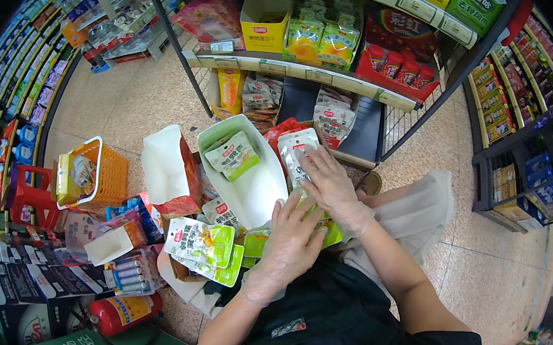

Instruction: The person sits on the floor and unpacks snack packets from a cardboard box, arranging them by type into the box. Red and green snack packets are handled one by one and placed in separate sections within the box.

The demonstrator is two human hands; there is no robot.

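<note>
My right hand (333,186), in a clear plastic glove, lies over a white and green snack pouch (295,149) with its fingers on the pouch's face. My left hand (294,238), also gloved, is just below and to the left, fingers spread near more green pouches; whether it grips one is unclear. Left of both hands, a white-lined open box (257,198) holds a few similar pouches (233,155) at its far end. More white and green pouches (201,243) lie stacked left of my left hand. An empty red box with a white inside (166,170) stands farther left.
A shelf rack (298,70) with boxed snacks stands ahead. At left are an orange plastic basket (112,177), a red stool (36,196), packs of goods and a red fire extinguisher (125,312). A dark wire rack (515,184) is at right. Another person's shoe (370,183) shows beyond my right hand.
</note>
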